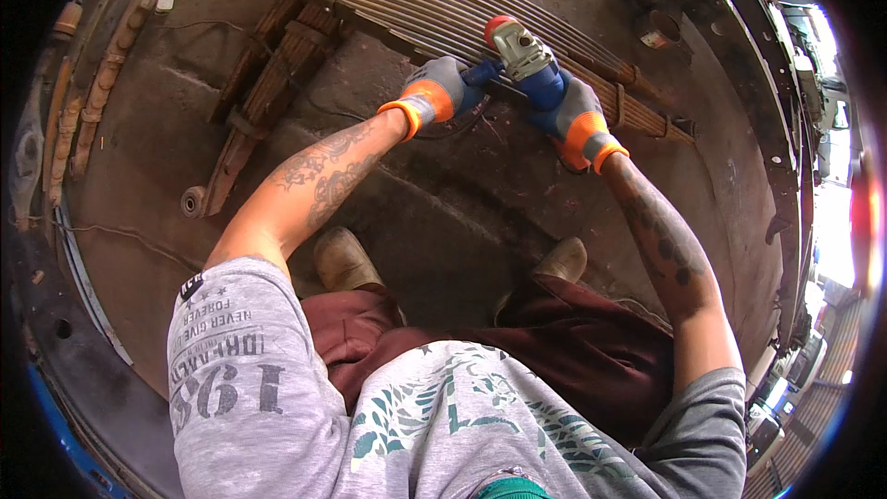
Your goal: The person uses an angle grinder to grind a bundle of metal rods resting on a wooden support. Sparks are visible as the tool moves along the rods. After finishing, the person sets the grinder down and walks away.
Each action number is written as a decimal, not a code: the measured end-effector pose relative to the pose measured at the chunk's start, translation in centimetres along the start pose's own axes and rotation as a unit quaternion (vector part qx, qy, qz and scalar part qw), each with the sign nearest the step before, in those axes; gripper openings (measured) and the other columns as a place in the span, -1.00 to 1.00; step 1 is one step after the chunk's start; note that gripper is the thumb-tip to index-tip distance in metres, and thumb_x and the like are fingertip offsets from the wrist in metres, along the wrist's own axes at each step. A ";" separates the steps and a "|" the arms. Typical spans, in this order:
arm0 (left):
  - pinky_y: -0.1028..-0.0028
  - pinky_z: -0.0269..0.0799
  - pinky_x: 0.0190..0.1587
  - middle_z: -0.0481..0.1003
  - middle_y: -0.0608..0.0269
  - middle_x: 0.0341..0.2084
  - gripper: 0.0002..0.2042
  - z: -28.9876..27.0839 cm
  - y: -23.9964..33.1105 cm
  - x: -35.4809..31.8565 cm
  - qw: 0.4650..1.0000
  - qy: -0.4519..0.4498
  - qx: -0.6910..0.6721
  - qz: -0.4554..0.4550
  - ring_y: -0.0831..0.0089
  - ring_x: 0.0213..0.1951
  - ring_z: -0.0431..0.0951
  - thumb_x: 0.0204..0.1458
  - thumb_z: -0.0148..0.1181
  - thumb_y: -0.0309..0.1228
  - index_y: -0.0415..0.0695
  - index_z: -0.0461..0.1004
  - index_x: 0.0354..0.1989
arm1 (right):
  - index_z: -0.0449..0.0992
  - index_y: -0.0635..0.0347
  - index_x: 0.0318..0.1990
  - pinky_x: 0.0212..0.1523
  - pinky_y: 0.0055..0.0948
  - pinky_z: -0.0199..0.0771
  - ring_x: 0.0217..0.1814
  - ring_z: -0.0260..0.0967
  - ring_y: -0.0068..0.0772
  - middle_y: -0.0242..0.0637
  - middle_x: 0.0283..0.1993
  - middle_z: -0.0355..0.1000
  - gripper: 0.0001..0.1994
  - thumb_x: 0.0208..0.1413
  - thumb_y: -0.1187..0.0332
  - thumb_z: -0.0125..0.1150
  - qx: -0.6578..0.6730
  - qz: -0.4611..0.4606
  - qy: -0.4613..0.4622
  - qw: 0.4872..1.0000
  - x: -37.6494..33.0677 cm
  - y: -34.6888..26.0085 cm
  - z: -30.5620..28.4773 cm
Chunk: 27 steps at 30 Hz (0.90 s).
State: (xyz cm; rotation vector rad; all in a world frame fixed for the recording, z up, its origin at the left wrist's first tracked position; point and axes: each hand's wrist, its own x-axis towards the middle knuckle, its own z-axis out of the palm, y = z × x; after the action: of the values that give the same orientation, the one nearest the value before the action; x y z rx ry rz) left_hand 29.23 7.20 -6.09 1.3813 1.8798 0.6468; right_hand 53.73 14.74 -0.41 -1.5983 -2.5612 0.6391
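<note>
Blue-and-grey angle grinder [528, 59] over rusty steel leaf-spring stack [416, 11], contact unclear. Grey-orange-gloved left hand [434, 91] wraps blue side handle [480, 72], matching right hand [575, 116] clasps blue body [543, 87]: spread probably steadies tool.

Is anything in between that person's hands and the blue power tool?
Only the orange-and-grey gloves. Nothing else visible is in the way: the left hand grips the side handle, and the right hand holds the blue power tool.

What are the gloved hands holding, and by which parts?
An angle grinder: the left hand grips its side handle, the right hand its blue body.
</note>
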 end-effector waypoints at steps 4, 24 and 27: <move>0.15 0.57 -0.05 0.71 -0.11 -0.33 -0.49 -0.4 -0.2 0.0 1.000 -0.014 0.013 -0.005 -0.13 -0.16 0.75 0.12 0.29 0.16 -0.10 0.77 -0.24 | 0.62 0.07 0.14 0.17 -0.07 0.59 0.11 0.66 0.08 -0.05 -0.01 0.70 -0.39 -0.11 0.13 0.66 -0.009 0.013 -0.001 1.000 -0.4 -1.0 -0.3; 0.10 0.60 -0.03 0.70 -0.14 -0.24 -0.62 -0.1 -0.4 -0.8 0.997 0.066 0.046 -0.017 -0.20 -0.07 0.70 0.09 0.36 0.02 -0.02 0.78 -0.16 | 0.63 0.04 0.13 0.18 -0.11 0.58 0.13 0.66 0.01 -0.12 0.03 0.70 -0.42 -0.13 0.30 0.64 0.004 0.014 0.001 1.000 -0.7 -2.9 -1.4; 0.10 0.61 -0.01 0.70 -0.10 -0.23 -0.60 0.0 0.0 -0.9 0.996 0.068 0.057 -0.011 -0.20 -0.07 0.70 0.11 0.31 0.07 0.03 0.78 -0.14 | 0.64 0.04 0.12 0.19 -0.13 0.58 0.13 0.66 0.00 -0.12 0.02 0.70 -0.44 -0.13 0.30 0.64 0.018 0.005 0.008 1.000 -0.4 -2.1 -0.8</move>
State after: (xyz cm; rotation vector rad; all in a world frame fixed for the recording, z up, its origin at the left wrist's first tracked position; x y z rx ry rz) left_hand 29.41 6.33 -5.84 1.4177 2.0631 0.6459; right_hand 52.35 13.80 1.13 -1.6005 -2.5153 0.6669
